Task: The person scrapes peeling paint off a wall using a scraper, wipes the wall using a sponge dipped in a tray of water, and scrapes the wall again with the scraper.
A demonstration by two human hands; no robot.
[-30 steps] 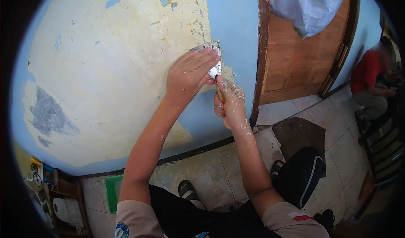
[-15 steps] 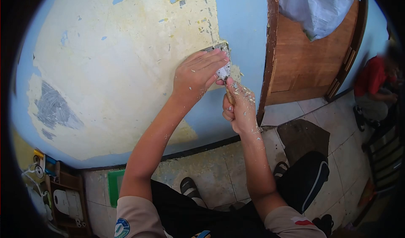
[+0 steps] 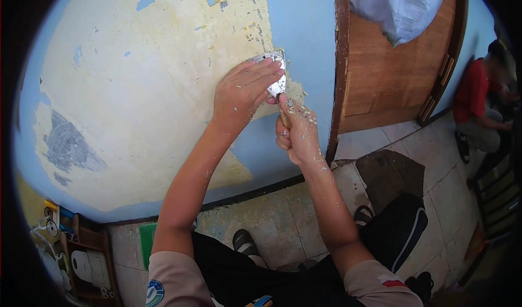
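My right hand (image 3: pixel 298 130) is wrapped round the handle of a metal scraper (image 3: pixel 278 81), with paint flakes stuck on its skin. The blade lies against the wall (image 3: pixel 136 78), at the border between a bare cream area and blue paint (image 3: pixel 304 29). My left hand (image 3: pixel 242 92) presses on the blade from the left, its fingers stretched out and lying together across the metal. Part of the blade is hidden under those fingers.
Right of the wall is a wooden door (image 3: pixel 397 67) with a whitish plastic bag (image 3: pixel 402 8). A person in red (image 3: pixel 472 92) crouches at the far right. Brown sheet (image 3: pixel 389 176) lies on the tiles; a shelf (image 3: pixel 87 252) stands lower left.
The view swung slightly right and then back. Both hands stay on the scraper, near the same stretch of the paint border. The crouching person's head and arms have shifted a little.
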